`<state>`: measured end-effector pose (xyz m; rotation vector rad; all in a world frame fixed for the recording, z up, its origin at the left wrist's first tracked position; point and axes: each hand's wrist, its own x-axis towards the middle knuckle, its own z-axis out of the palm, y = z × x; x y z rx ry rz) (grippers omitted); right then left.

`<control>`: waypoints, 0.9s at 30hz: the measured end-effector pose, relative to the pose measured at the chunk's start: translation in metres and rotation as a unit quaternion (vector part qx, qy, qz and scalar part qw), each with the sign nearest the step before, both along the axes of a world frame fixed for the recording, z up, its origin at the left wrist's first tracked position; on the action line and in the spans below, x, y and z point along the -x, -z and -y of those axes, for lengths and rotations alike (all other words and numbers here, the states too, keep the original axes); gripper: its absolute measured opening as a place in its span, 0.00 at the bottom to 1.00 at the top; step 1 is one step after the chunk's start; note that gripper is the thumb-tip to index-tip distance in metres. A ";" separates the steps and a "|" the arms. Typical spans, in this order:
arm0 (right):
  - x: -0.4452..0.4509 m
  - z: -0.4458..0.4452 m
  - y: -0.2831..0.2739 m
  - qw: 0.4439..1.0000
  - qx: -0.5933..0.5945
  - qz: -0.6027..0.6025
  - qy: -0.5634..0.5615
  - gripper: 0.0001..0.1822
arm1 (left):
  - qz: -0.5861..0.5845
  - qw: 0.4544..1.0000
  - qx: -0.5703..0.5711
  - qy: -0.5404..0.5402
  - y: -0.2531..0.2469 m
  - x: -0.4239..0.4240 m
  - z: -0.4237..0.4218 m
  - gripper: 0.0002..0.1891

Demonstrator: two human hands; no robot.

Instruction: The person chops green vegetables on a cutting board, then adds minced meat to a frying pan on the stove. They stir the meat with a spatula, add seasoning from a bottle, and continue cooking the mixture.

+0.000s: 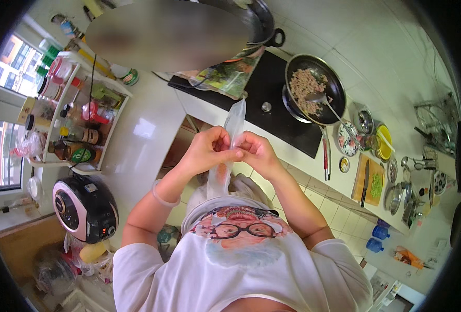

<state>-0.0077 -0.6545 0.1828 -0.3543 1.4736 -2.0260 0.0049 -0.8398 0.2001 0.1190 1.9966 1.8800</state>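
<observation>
My left hand (209, 150) and my right hand (258, 152) meet in front of my waist. Between them they pinch a long translucent plastic bag (236, 115), which reaches up toward the counter edge and hangs below my fingers. An orange-red patch shows on its lower part; whether it is print or contents is unclear. Beyond my right hand, a black frying pan (336, 84) rests on a burner of the black cooktop (293, 136). Crumbled minced meat (306, 87) lies in the pan, with a metal spatula (329, 106) resting in it.
At right, a cutting board (358, 189) bears a knife (366, 177) and chopped greens (376, 185). Bottles and jars crowd a white rack (107, 150) at left, near a black-and-white cooker (105, 208). A wok (267, 25) sits at the back, partly behind a blurred area.
</observation>
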 end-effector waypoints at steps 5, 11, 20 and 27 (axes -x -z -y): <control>-0.010 -0.054 -0.006 0.995 -0.064 -0.073 0.018 0.11 | 0.043 0.996 -0.075 0.027 0.009 0.006 -0.057 0.11; -0.019 -0.122 -0.008 0.994 -0.063 -0.074 0.055 0.12 | 0.006 0.987 -0.108 0.119 -0.002 0.009 -0.114 0.07; -0.026 -0.172 0.002 0.993 -0.029 -0.046 0.100 0.07 | 0.012 0.991 -0.051 0.124 -0.002 0.015 -0.168 0.03; -0.024 -0.195 0.011 0.844 -0.415 -0.181 0.286 0.08 | -0.296 0.905 0.285 0.106 -0.005 0.041 -0.164 0.07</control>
